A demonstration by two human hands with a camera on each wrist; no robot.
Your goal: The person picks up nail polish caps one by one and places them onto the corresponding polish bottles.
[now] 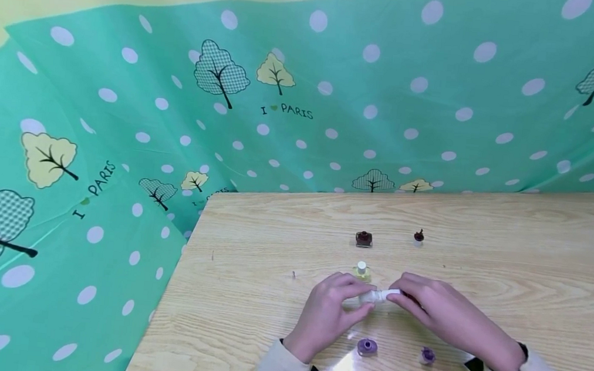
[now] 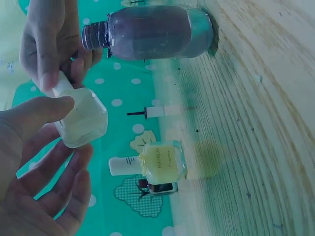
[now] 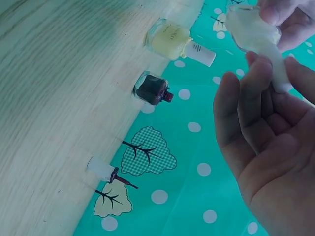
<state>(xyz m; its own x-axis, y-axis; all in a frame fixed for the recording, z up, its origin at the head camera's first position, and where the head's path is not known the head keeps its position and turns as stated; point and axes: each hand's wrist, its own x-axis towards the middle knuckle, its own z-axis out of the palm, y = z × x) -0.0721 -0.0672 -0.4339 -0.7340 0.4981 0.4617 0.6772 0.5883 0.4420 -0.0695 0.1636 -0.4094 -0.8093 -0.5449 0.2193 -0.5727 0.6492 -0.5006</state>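
Between both hands is a white nail polish bottle, held off the table and lying sideways in the head view. My left hand pinches its glass body between thumb and fingers. With thumb and fingertips, my right hand grips the white cap at the other end. Cap and bottle are joined. Just behind the hands stands a capped yellow nail polish bottle. An uncapped purple nail polish bottle is on the near side, with its brush cap standing to the right.
Farther back stands an uncapped dark red nail polish bottle. Its brush cap stands to its right, brush up. The wooden table meets a green dotted cloth at the back and left.
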